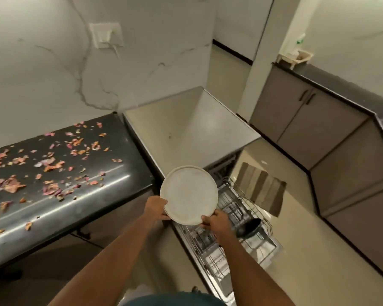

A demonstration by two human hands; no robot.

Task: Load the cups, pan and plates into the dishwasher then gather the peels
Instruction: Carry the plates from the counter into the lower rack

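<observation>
Two hands grip my plate point(188, 194) by its near rim, left hand point(155, 208) and right hand point(216, 223), above the dishwasher rack point(234, 208); it looks stiff, smooth, breakable, so I'd keep holding opposite edges.

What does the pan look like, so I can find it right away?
Start at the open dishwasher beside the dark counter strewn with peels. Look in its pulled-out wire rack, just right of the right hand holding the plate. The pan is the only black, solid thing among the shiny wires.
</observation>
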